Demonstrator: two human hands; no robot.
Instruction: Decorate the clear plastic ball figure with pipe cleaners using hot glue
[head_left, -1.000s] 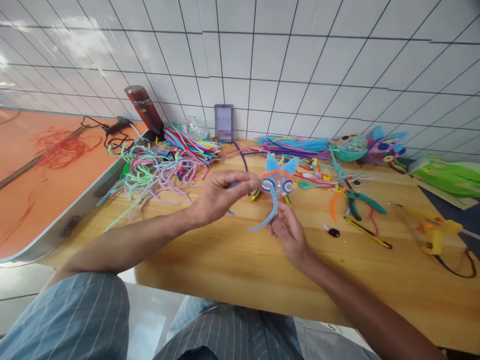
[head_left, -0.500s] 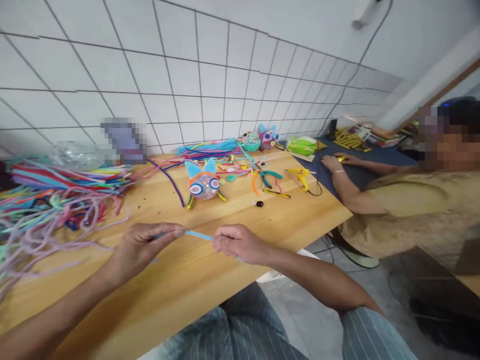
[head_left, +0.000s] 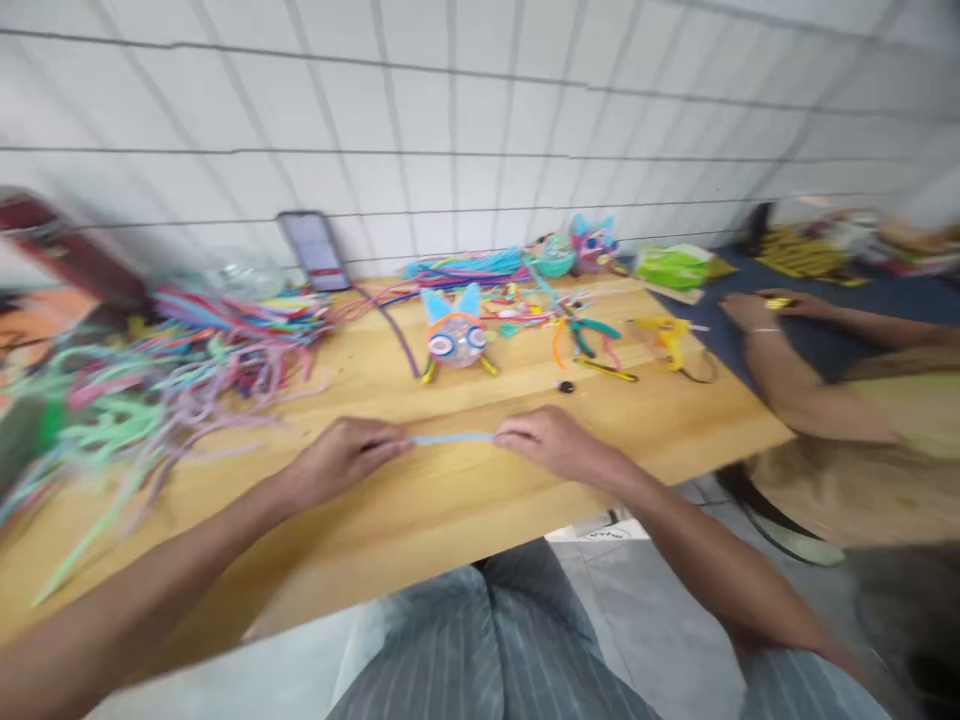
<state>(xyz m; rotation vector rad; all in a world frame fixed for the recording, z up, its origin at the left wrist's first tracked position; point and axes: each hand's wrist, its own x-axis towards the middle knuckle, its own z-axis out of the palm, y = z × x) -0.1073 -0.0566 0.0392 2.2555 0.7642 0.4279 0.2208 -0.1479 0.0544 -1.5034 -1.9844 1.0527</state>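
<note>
A light blue pipe cleaner (head_left: 454, 438) is stretched level between my two hands, over the front of the wooden table (head_left: 420, 520). My left hand (head_left: 349, 458) pinches one end, fingers closed. The other end sits in the closed fingers of my right hand (head_left: 551, 442). Behind them stands a clear round figure (head_left: 456, 342) with blue ears, an orange band, ringed eyes and yellow-tipped feet. A small black piece (head_left: 565, 387) lies beyond my right hand.
Loose pipe cleaners (head_left: 217, 370) are heaped at left, near a propped phone (head_left: 315, 250). Pliers (head_left: 589, 335), a yellow cutter (head_left: 607, 371) and a yellow glue gun (head_left: 670, 340) lie at right. Another figure (head_left: 595, 245) stands by the wall. A co-worker's arm (head_left: 810, 380) rests at the far right.
My view has swung left. My hands have drawn farther apart, and more of the blue pipe cleaner shows between them, now straighter and more level.
</note>
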